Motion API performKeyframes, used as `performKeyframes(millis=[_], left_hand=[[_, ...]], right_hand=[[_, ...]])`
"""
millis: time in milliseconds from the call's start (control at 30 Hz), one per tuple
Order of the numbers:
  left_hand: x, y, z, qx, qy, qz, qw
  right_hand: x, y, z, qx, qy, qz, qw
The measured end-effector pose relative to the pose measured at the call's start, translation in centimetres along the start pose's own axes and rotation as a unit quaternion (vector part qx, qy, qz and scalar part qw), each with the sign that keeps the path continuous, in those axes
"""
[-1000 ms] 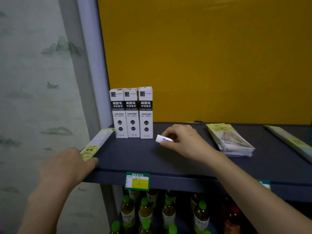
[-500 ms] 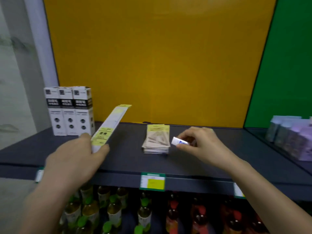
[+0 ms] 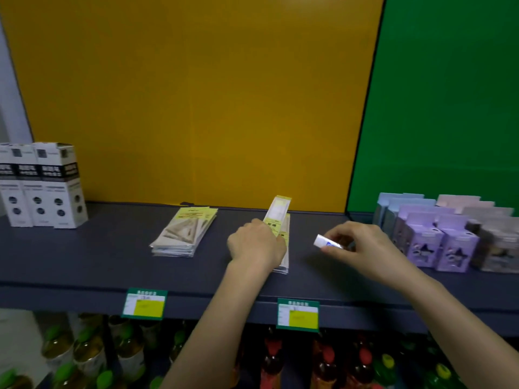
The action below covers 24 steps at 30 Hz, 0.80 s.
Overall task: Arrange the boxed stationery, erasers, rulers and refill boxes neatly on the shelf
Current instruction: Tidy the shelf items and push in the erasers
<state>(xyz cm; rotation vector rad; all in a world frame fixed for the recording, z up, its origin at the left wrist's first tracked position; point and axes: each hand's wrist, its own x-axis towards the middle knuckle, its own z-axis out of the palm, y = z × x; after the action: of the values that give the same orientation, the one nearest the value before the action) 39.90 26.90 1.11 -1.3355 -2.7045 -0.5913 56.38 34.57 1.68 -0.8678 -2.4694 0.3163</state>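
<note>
The left hand (image 3: 257,245) is gripping a long yellow-labelled packaged ruler (image 3: 278,217) over the dark shelf (image 3: 112,256), while the right hand (image 3: 362,245) is pinching a small white eraser (image 3: 325,242) just beside it.

Dark shelf (image 3: 112,262), flat top. Far left: three white-and-black refill boxes (image 3: 42,186) upright, side by side, touching. Middle: stack of set-square packets (image 3: 185,231) lying flat. Just right of it: ruler packs (image 3: 284,258) stacked lengthwise front to back, partly hidden. Right end: purple boxes (image 3: 438,244) standing in rows, pale blue boxes (image 3: 393,204) behind. Front edge: two green-and-yellow price tags (image 3: 144,304).
</note>
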Motion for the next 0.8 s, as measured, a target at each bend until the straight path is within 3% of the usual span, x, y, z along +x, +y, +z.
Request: performKeyframes(millis=[233, 567, 667, 800], left_hand=[[2.0, 2.2, 3.0, 0.068, -0.026, -0.042, 0.996], [2.6, 2.3, 3.5, 0.069, -0.072, -0.073, 0.992], [2.3, 2.0, 3.1, 0.115, -0.047, -0.036, 0.992], [1.3, 2.5, 2.1, 0.171, 0.060, 0.120, 0.976]], right_hand=[[-0.6, 2.0, -0.4, 0.009, -0.002, 0.011, 1.000], [-0.3, 2.9, -0.8, 0.009, 0.004, 0.023, 1.000], [-0.4, 3.1, -1.1, 0.009, 0.012, 0.035, 0.999], [-1.7, 4.3, -1.9, -0.003, 0.031, 0.050, 0.998]])
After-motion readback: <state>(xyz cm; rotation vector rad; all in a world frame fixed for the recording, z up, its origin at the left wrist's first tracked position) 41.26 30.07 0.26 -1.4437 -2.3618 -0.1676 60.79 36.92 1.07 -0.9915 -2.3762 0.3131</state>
